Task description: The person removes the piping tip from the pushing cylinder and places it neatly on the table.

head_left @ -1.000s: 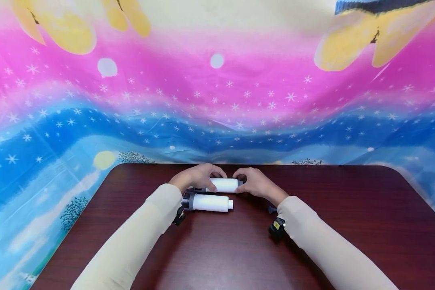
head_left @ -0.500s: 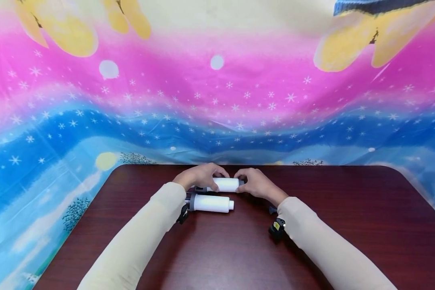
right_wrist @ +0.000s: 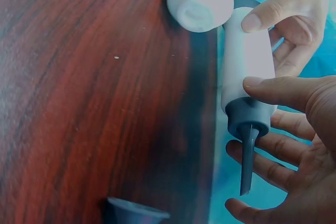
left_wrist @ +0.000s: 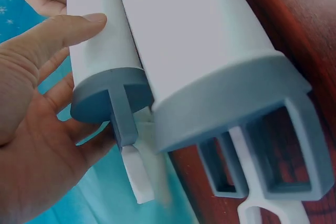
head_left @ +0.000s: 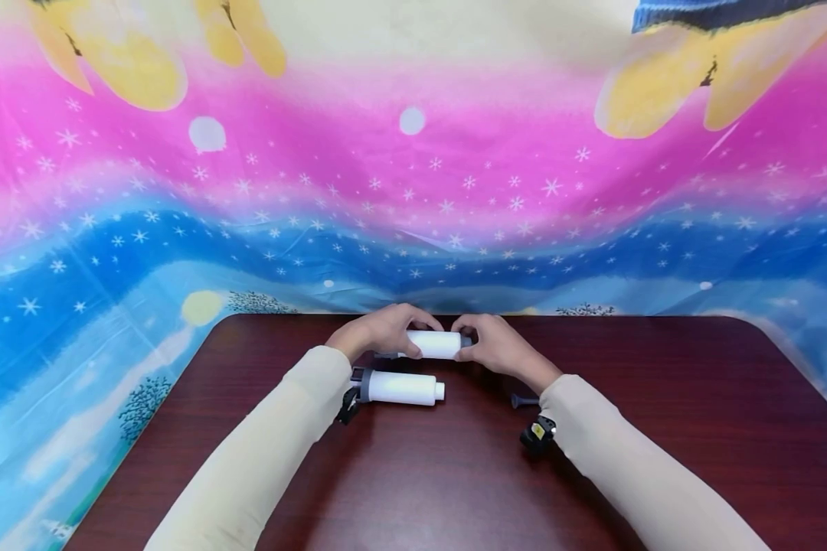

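Both hands hold a white icing syringe (head_left: 436, 344) near the table's far edge. My left hand (head_left: 382, 333) grips its barrel, the thumb along the near side. In the left wrist view, its grey end collar (left_wrist: 110, 95) and white plunger (left_wrist: 137, 174) point back past the palm. My right hand (head_left: 499, 344) pinches the other end, thumb on the barrel beside a grey nozzle cap (right_wrist: 248, 116) with a narrow slanted spout (right_wrist: 247, 166). A second white syringe (head_left: 401, 388) lies nearer, its stubby tip bare and its grey finger loops (left_wrist: 310, 156) under the left wrist.
A small dark grey flared nozzle (head_left: 522, 401) lies on the dark red wood table (head_left: 441, 474) beside the right cuff. A colourful printed cloth (head_left: 413, 214) hangs behind the table's far edge.
Both hands and the held syringe have shifted slightly right and away, opening a gap from the second syringe. The right cuff moved right, showing more of the loose grey nozzle.
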Available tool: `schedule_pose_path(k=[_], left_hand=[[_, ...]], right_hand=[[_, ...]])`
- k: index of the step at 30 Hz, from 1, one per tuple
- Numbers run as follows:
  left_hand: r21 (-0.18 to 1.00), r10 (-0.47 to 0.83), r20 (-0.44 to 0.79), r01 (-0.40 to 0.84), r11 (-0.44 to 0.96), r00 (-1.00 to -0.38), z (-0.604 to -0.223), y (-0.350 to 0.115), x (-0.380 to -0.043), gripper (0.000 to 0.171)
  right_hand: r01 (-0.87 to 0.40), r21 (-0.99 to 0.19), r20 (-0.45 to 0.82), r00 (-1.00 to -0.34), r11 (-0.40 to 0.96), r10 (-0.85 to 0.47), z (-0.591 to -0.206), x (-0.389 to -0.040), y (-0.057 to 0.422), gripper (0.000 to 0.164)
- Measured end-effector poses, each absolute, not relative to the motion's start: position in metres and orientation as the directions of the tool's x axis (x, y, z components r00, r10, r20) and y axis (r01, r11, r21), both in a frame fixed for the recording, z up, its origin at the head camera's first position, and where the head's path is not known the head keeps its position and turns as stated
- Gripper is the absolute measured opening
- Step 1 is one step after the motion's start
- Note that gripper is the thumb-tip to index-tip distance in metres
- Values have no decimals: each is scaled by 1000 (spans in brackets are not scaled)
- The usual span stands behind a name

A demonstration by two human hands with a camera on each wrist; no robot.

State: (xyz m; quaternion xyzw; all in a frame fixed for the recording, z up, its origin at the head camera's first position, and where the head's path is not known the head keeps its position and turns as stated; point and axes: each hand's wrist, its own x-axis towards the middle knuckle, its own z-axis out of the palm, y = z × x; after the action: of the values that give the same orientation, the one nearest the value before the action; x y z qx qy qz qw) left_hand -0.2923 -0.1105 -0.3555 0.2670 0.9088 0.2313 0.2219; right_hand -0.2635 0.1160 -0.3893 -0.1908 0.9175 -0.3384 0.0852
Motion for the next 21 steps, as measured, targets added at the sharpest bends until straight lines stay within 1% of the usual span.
schedule_pose_path(k=[9,16,21], left_hand=[[547,605,-226,415,727,-763,-344,-106,-283,49],[518,635,-157,484,705,-756,-333,-99,-270,50],[527,643,-127,498,689,-755,-329,-98,-262,51]], right_hand=[[-336,-633,26,-910,698,-414,-373,-251,128,31],[-330,-627,36,-917,705,-397,-362,-240,138,33],[-336,-637,57,-918,693,-393,-357,-232,144,34]])
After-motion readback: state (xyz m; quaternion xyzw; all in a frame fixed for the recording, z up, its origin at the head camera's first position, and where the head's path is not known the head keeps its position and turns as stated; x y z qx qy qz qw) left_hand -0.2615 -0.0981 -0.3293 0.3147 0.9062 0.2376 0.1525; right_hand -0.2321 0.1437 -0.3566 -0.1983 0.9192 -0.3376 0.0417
